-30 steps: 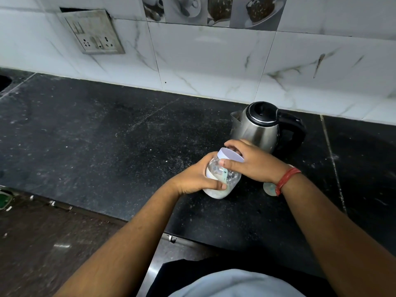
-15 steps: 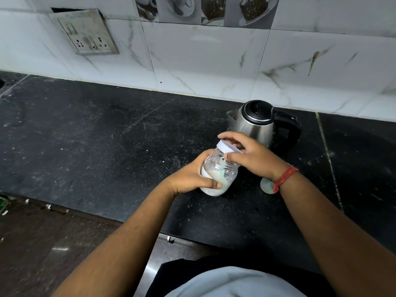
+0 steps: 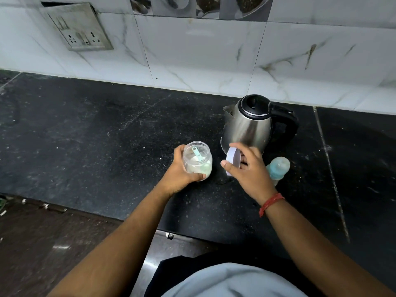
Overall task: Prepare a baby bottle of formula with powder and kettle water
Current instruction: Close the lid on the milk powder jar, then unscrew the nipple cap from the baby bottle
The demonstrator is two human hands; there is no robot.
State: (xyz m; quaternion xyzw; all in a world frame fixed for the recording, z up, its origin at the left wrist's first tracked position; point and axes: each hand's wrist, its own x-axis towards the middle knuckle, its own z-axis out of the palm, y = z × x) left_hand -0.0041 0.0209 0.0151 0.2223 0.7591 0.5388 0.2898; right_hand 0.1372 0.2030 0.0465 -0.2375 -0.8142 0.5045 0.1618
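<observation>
The right hand is covering part of the baby bottle, which is lying on the counter just behind the wrist; only its blue-tinted body and pale cap end are showing, and the teat cannot be made out. The base of the kettle is sitting hidden behind the same hand. The left hand is wrapping round the jar, fingers curled about its near side, so the lower wall is partly out of sight. The jar is standing open on the counter with white powder inside and a pale green scoop leaning in it; the scoop's bowl is buried or blurred. The right hand is pinching the white lid on edge between thumb and fingers, just right of the jar and clear of its mouth. A red thread band is circling the right wrist.

The counter is black speckled stone, dusty, running to a white marbled tile wall. A switch plate is hanging crooked at upper left, and picture tiles along the top are being cut off by the frame. A dark floor is showing at lower left.
</observation>
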